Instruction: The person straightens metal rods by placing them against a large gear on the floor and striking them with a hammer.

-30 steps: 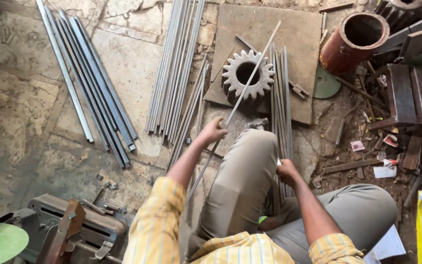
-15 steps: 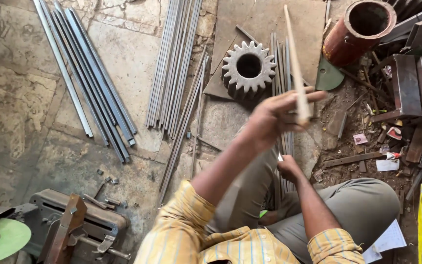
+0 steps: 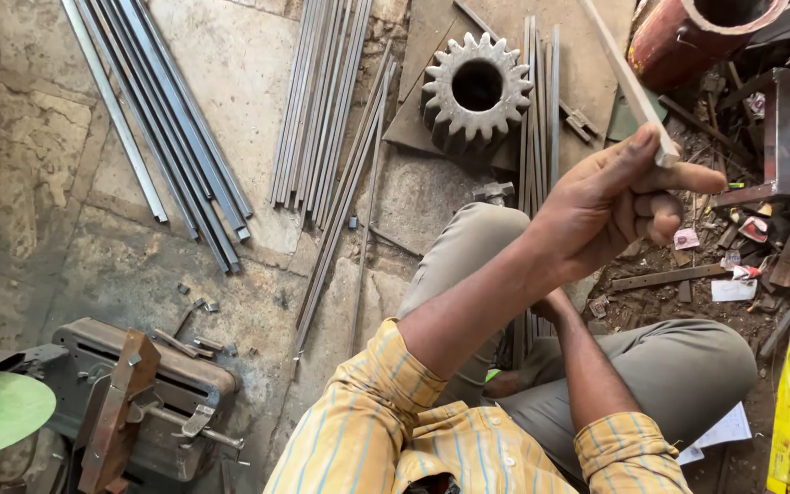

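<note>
My left hand (image 3: 610, 206) is raised in front of me, shut on a thin flat metal rod (image 3: 628, 78) that angles up and away toward the top edge. My right forearm (image 3: 587, 366) reaches down between my knees. My right hand (image 3: 552, 304) is mostly hidden behind the left forearm, next to a bundle of thin rods (image 3: 539, 110) lying on the floor; its grip cannot be made out. A large toothed steel gear (image 3: 477, 87) lies on a flat plate just beyond my knee.
Several long steel bars (image 3: 176, 137) and a spread of thinner rods (image 3: 322, 101) lie on the stone floor to the left. A rusty red pipe (image 3: 697, 32) and metal scrap are at right, a vice-like machine (image 3: 139, 393) and green disc (image 3: 2, 412) at lower left.
My left hand lifted one rod from beside the gear and swung it up and to the right. The right arm stayed low by the rod bundle.
</note>
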